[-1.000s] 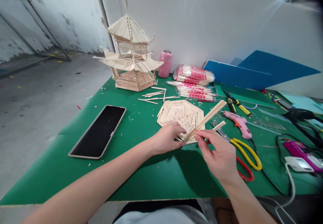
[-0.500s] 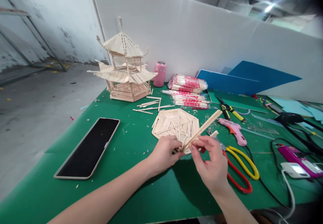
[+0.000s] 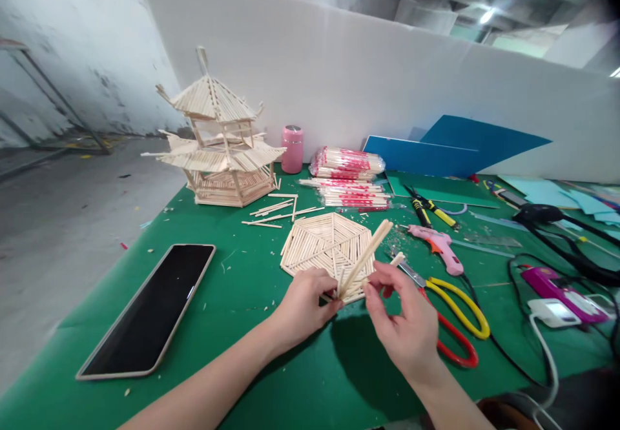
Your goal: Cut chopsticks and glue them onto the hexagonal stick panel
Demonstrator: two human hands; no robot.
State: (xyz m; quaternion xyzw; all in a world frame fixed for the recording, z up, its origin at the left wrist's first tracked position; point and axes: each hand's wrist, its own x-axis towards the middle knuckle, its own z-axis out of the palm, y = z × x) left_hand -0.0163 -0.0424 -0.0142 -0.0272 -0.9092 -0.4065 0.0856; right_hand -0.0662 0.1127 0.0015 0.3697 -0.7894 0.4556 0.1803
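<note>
Left hand point(image 3: 304, 302) pinching tilted sticks point(image 3: 367, 255) at a wooden panel point(image 3: 324, 247), right hand point(image 3: 405, 317) curled beside them, its grip unclear

A smartphone point(image 3: 148, 314) lies screen up on the green counter point(image 3: 290, 385), its display dark. Behind it stands a two-tiered pagoda model point(image 3: 213, 99) of pale wooden sticks, with a pink flask point(image 3: 292, 151) upright just beside it. Plastic-wrapped chopstick packs point(image 3: 349, 164) lie near the flask. Blue boards point(image 3: 484, 136) lean against the white partition point(image 3: 329, 75). To the right rest yellow-and-black-handled pliers point(image 3: 422, 205), a pink glue gun point(image 3: 443, 249) and scissors point(image 3: 420, 279) with one yellow, one red handle.
</note>
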